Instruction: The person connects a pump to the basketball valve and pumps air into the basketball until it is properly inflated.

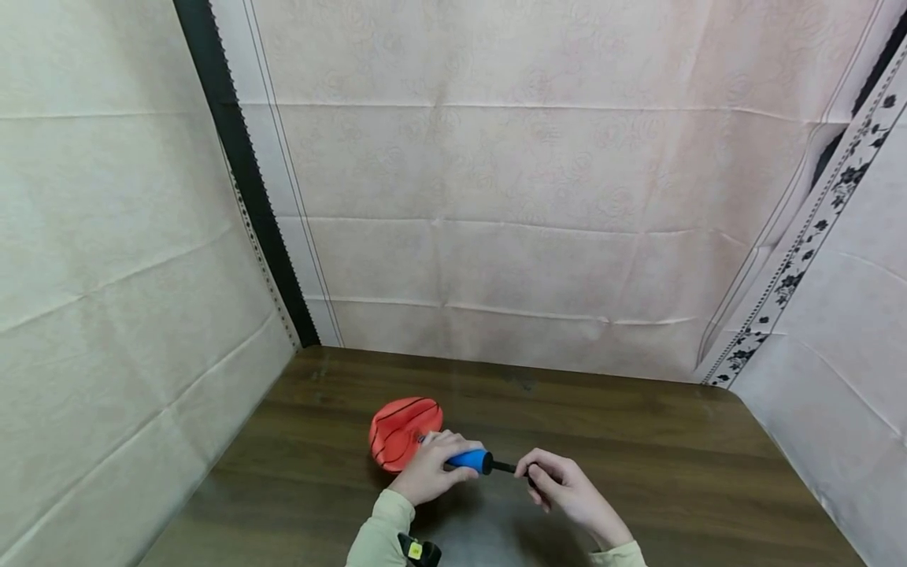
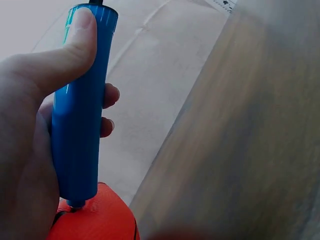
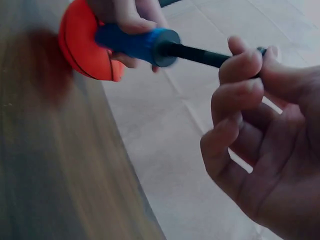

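A blue hand pump (image 1: 471,461) with a black rod (image 3: 200,55) is joined at one end to an orange-red ball (image 1: 405,429) with black lines. The ball looks dented and partly deflated in the head view. My left hand (image 1: 441,465) grips the pump's blue barrel (image 2: 80,120), its thumb lying along the side near the rod end. With fingers and thumb, my right hand (image 1: 563,488) pinches the black handle at the rod's far end. Part of the rod stands out of the barrel. My right fingers hide most of the handle.
Below the hands lies a brown wood-grain table (image 1: 638,457). Pale cloth walls (image 1: 496,197) enclose its back and sides, with a black strip (image 1: 248,173) at the left corner. A dark device with a yellow label (image 1: 418,550) sits on the left sleeve.
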The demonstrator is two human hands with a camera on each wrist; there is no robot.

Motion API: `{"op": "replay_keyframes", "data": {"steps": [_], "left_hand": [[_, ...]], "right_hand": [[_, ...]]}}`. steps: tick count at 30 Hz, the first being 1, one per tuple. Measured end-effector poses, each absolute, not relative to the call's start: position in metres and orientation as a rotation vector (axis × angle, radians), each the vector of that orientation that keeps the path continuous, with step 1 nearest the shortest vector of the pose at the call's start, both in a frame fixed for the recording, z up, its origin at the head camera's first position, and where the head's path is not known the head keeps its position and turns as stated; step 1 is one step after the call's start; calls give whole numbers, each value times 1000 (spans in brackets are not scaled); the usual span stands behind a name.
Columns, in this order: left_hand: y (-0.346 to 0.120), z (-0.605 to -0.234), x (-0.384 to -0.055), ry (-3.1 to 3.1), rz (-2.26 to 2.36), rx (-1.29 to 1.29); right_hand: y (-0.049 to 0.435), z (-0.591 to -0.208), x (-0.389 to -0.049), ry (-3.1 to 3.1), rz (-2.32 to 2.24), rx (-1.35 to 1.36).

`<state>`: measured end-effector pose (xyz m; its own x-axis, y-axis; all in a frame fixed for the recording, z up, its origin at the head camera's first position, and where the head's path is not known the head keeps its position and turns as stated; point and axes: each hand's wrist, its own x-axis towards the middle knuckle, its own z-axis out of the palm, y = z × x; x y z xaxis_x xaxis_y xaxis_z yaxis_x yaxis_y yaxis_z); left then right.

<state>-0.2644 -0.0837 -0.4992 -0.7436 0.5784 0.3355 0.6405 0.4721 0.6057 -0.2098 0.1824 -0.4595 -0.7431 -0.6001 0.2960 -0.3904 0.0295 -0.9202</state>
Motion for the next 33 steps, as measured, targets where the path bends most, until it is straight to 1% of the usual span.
{"op": "replay_keyframes", "data": {"steps": [9,14,26,30,33], "left_hand": [[-70,-505,-261,-2681,-1259,-1121],[-69,-506,-262,-2630,-1233,-1177],[-80,-501,-263,-2539,-1127,-1301],[-87,-498,-265,-2498,-1125,-1255],[-91,-495,-265,-2486,-1137,-1184]], "right_hand": [[160,-467,-211,2313,-1707,-921],[156,-470,-211,2344,-1661,-877],[169,-461,-207,2275,-1485,-918],[180,-454,-205,2220,-1537,-1003],[191,-448,-201,2151,-1664,-1089]]}}
